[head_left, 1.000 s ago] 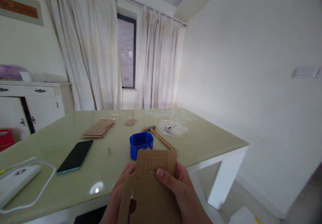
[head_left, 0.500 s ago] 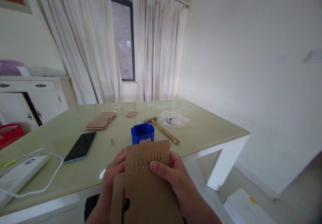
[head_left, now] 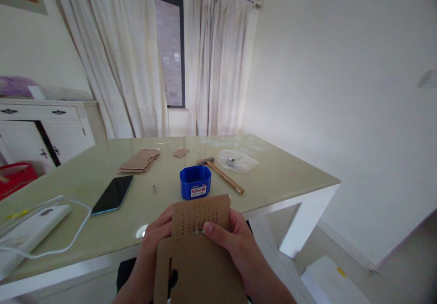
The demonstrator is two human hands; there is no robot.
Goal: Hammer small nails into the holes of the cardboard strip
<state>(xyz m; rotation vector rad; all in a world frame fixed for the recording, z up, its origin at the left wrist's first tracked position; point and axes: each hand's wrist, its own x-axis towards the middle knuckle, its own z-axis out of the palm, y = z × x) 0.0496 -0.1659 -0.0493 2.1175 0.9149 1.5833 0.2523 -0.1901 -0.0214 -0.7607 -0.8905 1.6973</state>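
Observation:
A brown piece of cardboard (head_left: 201, 263) with rows of small punched holes near its top is held between my two hands at the table's front edge. My left hand (head_left: 155, 238) grips its left side, with the fingertips hidden behind it. On the right side, my right hand (head_left: 232, 238) wraps the edge, its thumb pressed on the face by the lowest row of holes. Small pale round heads show beside that thumb. Just beyond the cardboard stands an open blue plastic tub (head_left: 195, 183) with a white and red label.
A hammer (head_left: 225, 176) lies behind the tub, near a clear plastic bag (head_left: 237, 160). Left are two nails (head_left: 154, 189), a phone (head_left: 113, 195), stacked cardboard (head_left: 139, 160), a small cardboard piece (head_left: 180, 153) and a white power strip (head_left: 37, 233) with its cable. The table (head_left: 290, 172) ends at the right.
The cardboard's top has tipped and dropped slightly, so more of the blue tub and its label shows. Both hands keep their hold. The whole view has shifted a little.

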